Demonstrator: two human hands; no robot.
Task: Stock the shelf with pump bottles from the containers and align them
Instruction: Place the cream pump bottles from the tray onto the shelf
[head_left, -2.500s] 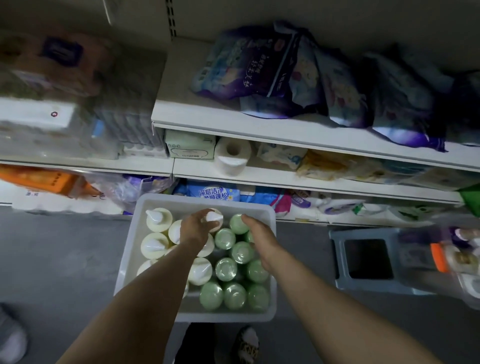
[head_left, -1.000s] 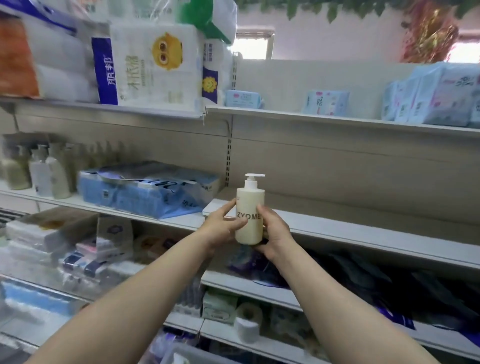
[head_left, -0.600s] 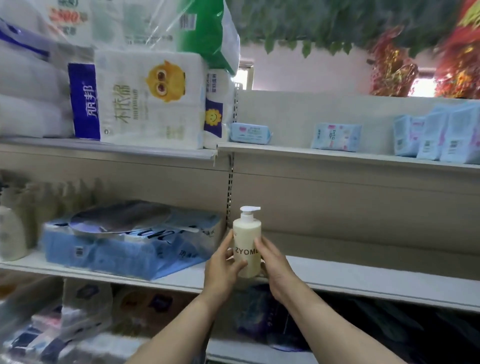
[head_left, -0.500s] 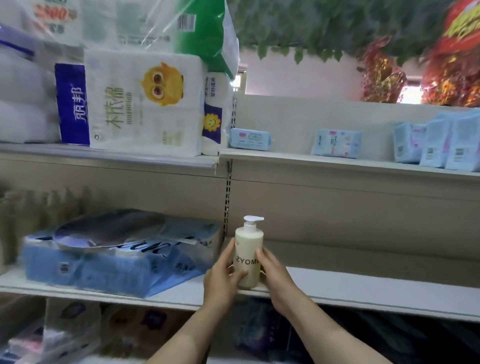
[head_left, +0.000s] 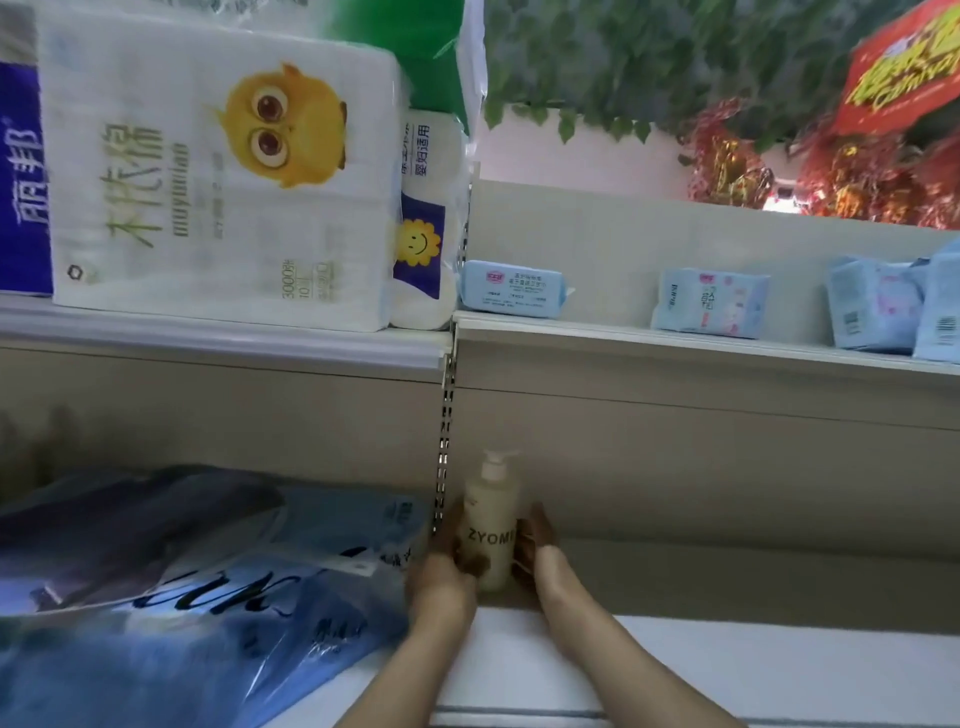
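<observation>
A cream pump bottle (head_left: 491, 530) lettered ZYOM is held upright at the back left corner of the shelf (head_left: 753, 670), against the back panel. It is gripped from both sides by the left hand (head_left: 445, 564) and the right hand (head_left: 535, 551). Blue plastic-wrapped packs (head_left: 197, 587) lie just left.

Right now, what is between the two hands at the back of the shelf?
In the head view, the cream pump bottle stands upright between the left hand and the right hand; both hands hold its sides, close to the shelf's back panel.
</observation>
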